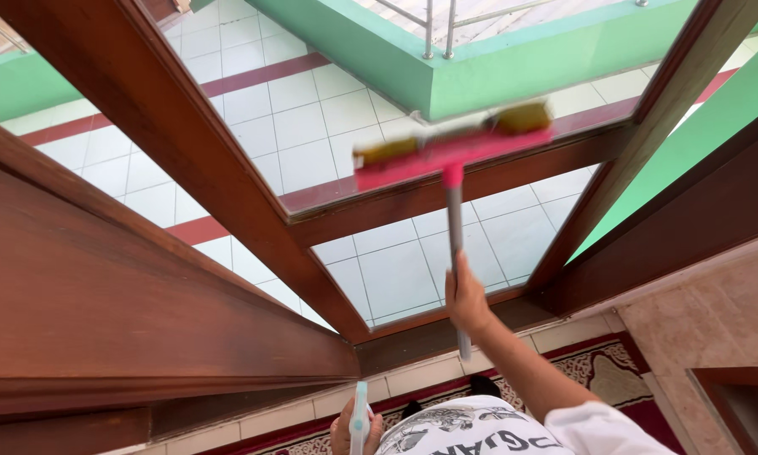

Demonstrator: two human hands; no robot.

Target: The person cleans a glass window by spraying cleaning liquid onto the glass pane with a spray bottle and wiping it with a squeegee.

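Overhead, a dark wooden window frame point(185, 143) fills the view, its glass panes point(303, 126) looking out on white floor tiles and a green wall point(514, 59), with a patterned red carpet point(598, 371) low at the right. Against the far pane lies a pink window squeegee point(451, 147) with a yellowish sponge edge, its grey pole clenched in the right hand point(466, 297), so the wiping stroke seems in hand and steady pressure along the glass is called for. Near the bottom, the left hand point(355, 430) has its grip closed around a pale blue spray bottle point(360, 414).
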